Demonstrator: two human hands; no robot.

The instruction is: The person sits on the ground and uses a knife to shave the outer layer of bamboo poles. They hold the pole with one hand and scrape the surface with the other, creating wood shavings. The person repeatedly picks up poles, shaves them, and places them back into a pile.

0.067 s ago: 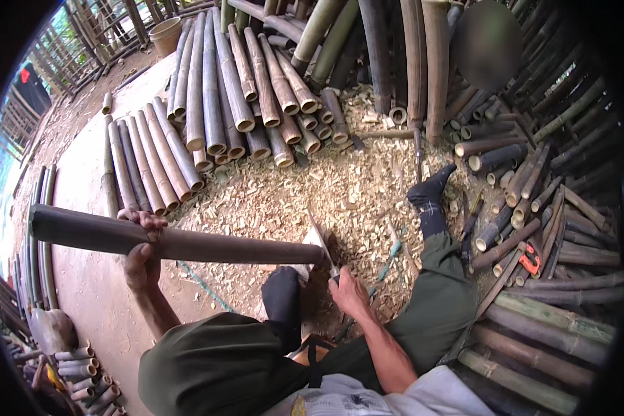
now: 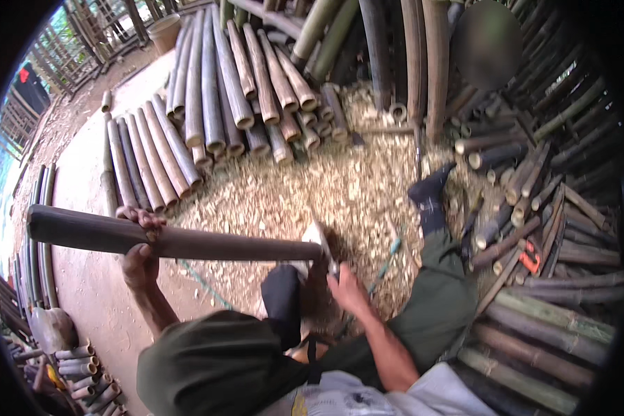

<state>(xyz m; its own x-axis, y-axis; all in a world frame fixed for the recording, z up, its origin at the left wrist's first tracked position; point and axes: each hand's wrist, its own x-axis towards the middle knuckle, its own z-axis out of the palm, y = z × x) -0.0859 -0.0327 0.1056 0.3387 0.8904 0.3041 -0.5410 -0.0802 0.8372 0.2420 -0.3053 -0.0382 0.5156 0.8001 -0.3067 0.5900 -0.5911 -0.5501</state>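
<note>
Evidently, the bamboo pole (image 2: 236, 244) lies crosswise above the floor (image 2: 83, 277), its long axis extending rightward from the left hand (image 2: 140, 265), whose grip is wrapped around its left half, thumb on the near side. The right hand (image 2: 349, 288) is nearer the right end, its grip closed about a knife (image 2: 326, 251), forearm angled forward-left. Blade abuts or overlaps that end; contact cannot be confirmed.

dark-green trousers (image 2: 211, 367) | dark footwear (image 2: 281, 298) | pale grey shirt (image 2: 437, 395), dark and yellow print (image 2: 358, 400)
</note>
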